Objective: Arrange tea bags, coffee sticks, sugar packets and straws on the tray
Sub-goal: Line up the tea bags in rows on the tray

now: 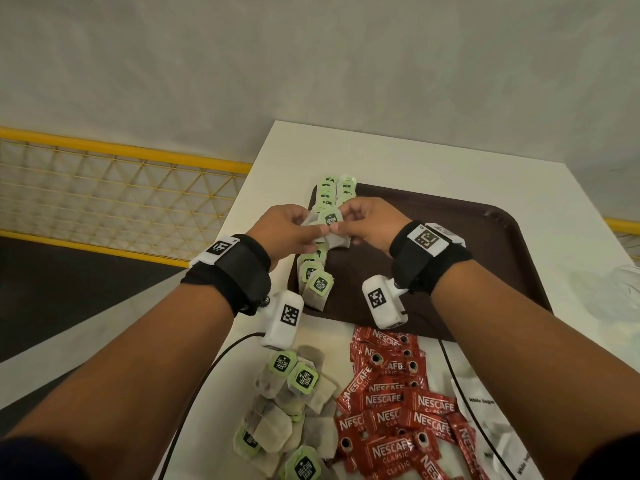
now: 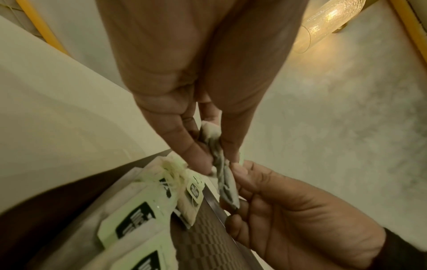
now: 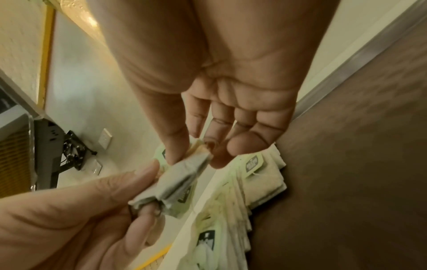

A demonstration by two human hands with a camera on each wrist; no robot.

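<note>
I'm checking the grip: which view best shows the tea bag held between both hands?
The right wrist view: the tea bag is close and unobstructed. The left wrist view shows it edge-on, crumpled; the head view shows it small, partly hidden by fingers.

A dark brown plastic tray (image 1: 485,244) lies on the far part of the white rectangular table (image 1: 398,157). A row of green-tagged paper tea bags (image 1: 320,268) runs along the tray's left edge, overlapping one another. Above the middle of that row, the left hand (image 1: 284,226) and right hand (image 1: 370,223) hold one tea bag (image 1: 329,223) between them. Nearer the person, off the tray, a loose heap of tea bags (image 1: 291,410) lies left of a pile of red coffee sticks (image 1: 398,403), with white paper sugar packets (image 1: 485,410) to their right.
</note>
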